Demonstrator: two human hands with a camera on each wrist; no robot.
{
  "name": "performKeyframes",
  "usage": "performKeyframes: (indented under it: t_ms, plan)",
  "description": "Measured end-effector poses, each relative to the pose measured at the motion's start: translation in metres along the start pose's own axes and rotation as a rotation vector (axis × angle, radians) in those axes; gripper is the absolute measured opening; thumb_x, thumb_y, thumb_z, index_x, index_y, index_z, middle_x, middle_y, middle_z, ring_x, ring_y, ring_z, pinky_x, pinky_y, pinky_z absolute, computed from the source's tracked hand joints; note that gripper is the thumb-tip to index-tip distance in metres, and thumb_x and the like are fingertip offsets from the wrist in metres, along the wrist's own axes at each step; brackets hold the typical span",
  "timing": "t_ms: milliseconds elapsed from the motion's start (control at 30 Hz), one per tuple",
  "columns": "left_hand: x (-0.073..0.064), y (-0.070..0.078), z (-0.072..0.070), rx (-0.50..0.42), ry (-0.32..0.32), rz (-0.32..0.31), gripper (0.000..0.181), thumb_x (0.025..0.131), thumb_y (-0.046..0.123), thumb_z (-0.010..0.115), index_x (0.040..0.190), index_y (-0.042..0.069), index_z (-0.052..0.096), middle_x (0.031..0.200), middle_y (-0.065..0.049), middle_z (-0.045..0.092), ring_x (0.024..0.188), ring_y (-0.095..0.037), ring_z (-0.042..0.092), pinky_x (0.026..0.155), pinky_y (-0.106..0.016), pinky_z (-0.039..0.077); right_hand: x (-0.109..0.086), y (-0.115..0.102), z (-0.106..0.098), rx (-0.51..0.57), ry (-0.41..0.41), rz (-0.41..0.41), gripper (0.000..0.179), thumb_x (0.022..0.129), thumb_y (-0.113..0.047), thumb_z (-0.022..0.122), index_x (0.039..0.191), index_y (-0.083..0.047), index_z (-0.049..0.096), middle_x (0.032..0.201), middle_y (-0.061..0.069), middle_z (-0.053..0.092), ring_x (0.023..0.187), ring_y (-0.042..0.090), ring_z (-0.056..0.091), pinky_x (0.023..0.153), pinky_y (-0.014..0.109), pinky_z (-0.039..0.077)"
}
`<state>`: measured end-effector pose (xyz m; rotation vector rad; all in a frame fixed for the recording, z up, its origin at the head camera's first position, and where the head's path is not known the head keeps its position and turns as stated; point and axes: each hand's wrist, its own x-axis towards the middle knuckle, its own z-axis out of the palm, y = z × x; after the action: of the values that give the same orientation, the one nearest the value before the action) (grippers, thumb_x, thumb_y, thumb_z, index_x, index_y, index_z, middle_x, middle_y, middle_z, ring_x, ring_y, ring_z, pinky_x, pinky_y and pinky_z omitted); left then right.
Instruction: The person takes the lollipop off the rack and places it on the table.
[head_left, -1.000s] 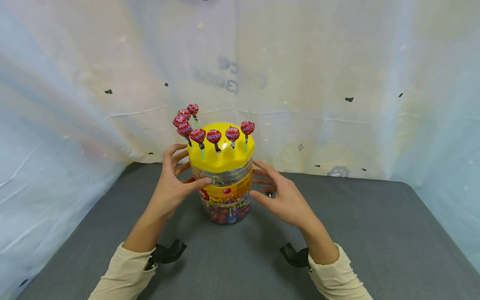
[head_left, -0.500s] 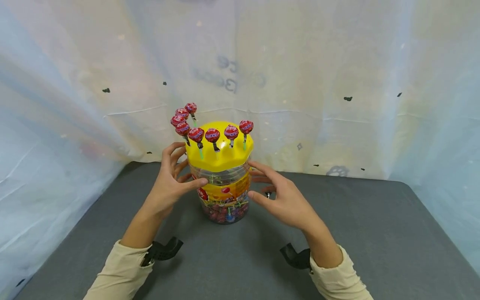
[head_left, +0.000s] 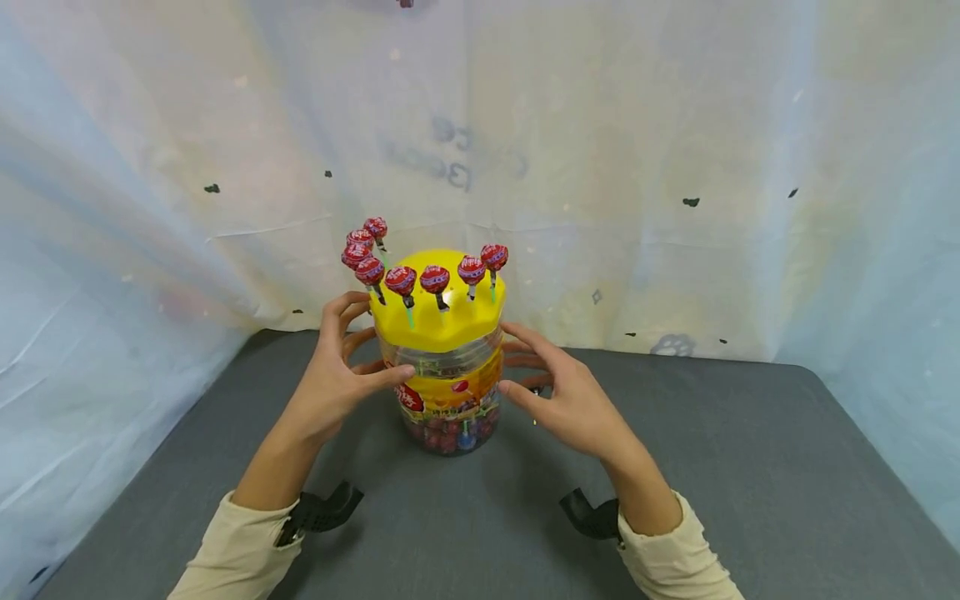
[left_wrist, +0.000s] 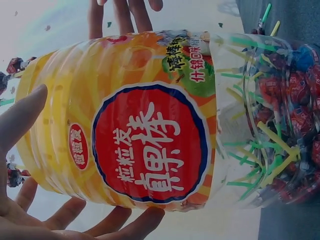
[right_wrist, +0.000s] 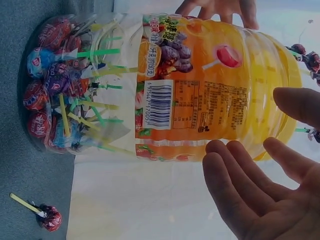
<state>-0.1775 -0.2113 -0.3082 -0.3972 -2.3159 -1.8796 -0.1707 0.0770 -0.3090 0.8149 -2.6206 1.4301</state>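
A clear plastic candy jar (head_left: 450,392) with a yellow and orange label stands upright, part filled with wrapped lollipops. Its yellow lid (head_left: 435,325) carries several red-wrapped lollipops (head_left: 401,281) upright along the rim. My left hand (head_left: 337,375) holds the jar's left side, thumb in front and fingers reaching round behind. On the opposite side, my right hand (head_left: 562,396) holds it with its thumb at the label's edge and its fingers behind. A round red logo (left_wrist: 152,142) faces the left wrist view; a barcode (right_wrist: 158,104) shows in the right.
One loose lollipop (right_wrist: 49,217) lies on the dark grey table (head_left: 712,467) behind the jar, mostly hidden by my right hand in the head view. A pale curtain (head_left: 585,125) rises at the table's back and sides. Each wrist wears a black mount (head_left: 322,510).
The jar has turned slightly, bringing its front lid lollipops rightward and more of the red logo into view. Both hands stay around it, nearly in place.
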Motion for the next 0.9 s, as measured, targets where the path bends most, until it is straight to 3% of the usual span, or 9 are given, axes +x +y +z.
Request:
performKeyframes:
  t_ms: [267, 600, 900]
  plan:
    - [-0.001, 0.001, 0.0, 0.032, 0.015, 0.001, 0.091, 0.086, 0.011, 0.078, 0.151, 0.024, 0.016, 0.158, -0.002, 0.017, 0.137, -0.034, 0.032, 0.105, -0.063, 0.043, 0.001, 0.006, 0.003, -0.026, -0.02, 0.018, 0.074, 0.096, -0.029, 0.067, 0.156, -0.039, 0.025, 0.152, 0.004, 0.049, 0.134, 0.023, 0.053, 0.1, 0.048, 0.052]
    - [0.004, -0.003, 0.003, 0.012, 0.025, -0.002, 0.09, 0.086, 0.011, 0.078, 0.15, 0.03, 0.017, 0.16, -0.002, 0.015, 0.141, -0.035, 0.03, 0.107, -0.065, 0.041, -0.002, 0.0, -0.003, -0.108, -0.048, 0.052, 0.076, 0.097, -0.035, 0.065, 0.155, -0.046, 0.018, 0.154, -0.002, 0.046, 0.133, 0.022, 0.054, 0.101, 0.047, 0.052]
    - [0.006, -0.006, 0.004, -0.045, 0.011, 0.012, 0.09, 0.087, 0.006, 0.076, 0.15, 0.033, 0.018, 0.163, -0.001, 0.014, 0.143, -0.033, 0.029, 0.109, -0.067, 0.037, -0.005, -0.005, -0.004, -0.128, -0.049, 0.034, 0.075, 0.097, -0.037, 0.065, 0.156, -0.042, 0.019, 0.156, -0.005, 0.043, 0.138, 0.019, 0.049, 0.101, 0.045, 0.051]
